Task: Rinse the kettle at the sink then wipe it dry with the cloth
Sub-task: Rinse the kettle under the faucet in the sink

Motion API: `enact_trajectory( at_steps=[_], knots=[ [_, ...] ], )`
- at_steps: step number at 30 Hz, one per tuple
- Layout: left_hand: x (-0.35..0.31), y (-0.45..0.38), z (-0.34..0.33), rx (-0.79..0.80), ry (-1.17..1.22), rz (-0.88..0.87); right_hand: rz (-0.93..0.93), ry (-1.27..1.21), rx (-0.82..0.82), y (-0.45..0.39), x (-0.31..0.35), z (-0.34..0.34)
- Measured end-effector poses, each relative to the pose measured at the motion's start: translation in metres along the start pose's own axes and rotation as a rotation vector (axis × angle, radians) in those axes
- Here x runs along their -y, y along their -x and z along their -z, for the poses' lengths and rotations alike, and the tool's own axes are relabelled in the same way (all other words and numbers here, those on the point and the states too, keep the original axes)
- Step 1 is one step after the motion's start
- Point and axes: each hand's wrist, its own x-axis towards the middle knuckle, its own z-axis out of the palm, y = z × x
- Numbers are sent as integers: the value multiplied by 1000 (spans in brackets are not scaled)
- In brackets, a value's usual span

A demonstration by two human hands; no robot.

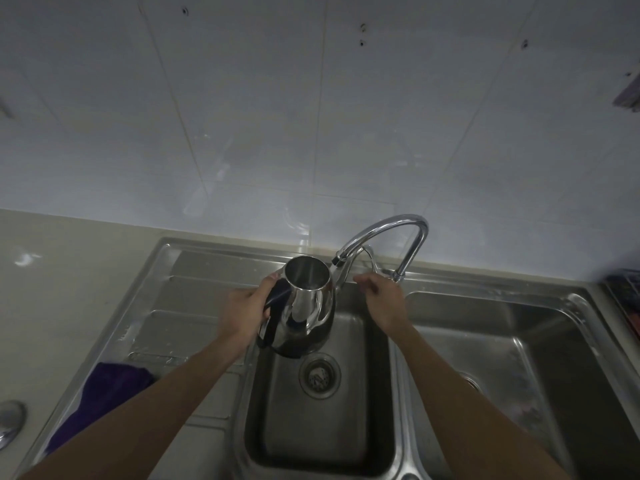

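A shiny steel kettle (306, 306) with a black handle and no lid hangs upright over the small middle basin of the sink (325, 420). My left hand (247, 306) grips its black handle. The open mouth sits just below and left of the chrome tap spout (381, 233). My right hand (381, 294) reaches to the tap's lever near the base, fingers curled at it; whether it grips the lever I cannot tell. No water stream is visible. A purple cloth (104, 393) lies on the draining board at lower left, partly hidden by my left forearm.
The steel sink has a ribbed draining board (194, 289) on the left and a larger basin (502, 344) on the right. A round metal lid-like object (10, 420) lies on the beige counter at far left. A dark rack (627, 299) sits at the right edge. White tiles rise behind.
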Motion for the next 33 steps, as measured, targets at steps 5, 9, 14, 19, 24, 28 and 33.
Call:
enact_trajectory(
  at_steps=[5, 9, 14, 19, 24, 28, 33],
  knots=[
    [-8, -5, -8, 20, -21, 35, 2, 4, -14, 1, -3, 3],
    [-18, -13, -16, 46, -38, 100, -16, 21, -9, -1, -7, 5],
    [-33, -17, -28, 55, -81, 143, -29, 15, -25, -2, -7, 5],
    [-31, -16, -31, 68, -73, 169, -30, -2, -16, -3, -7, 5],
    [-28, -15, -28, 76, -41, 172, -20, 0, -9, -3, -7, 3],
    [-29, -14, -26, 62, -64, 156, -13, 0, -9, -3, -7, 2],
    [-28, -14, -25, 84, -75, 136, -15, -11, -4, -2, -5, 2]
  ],
)
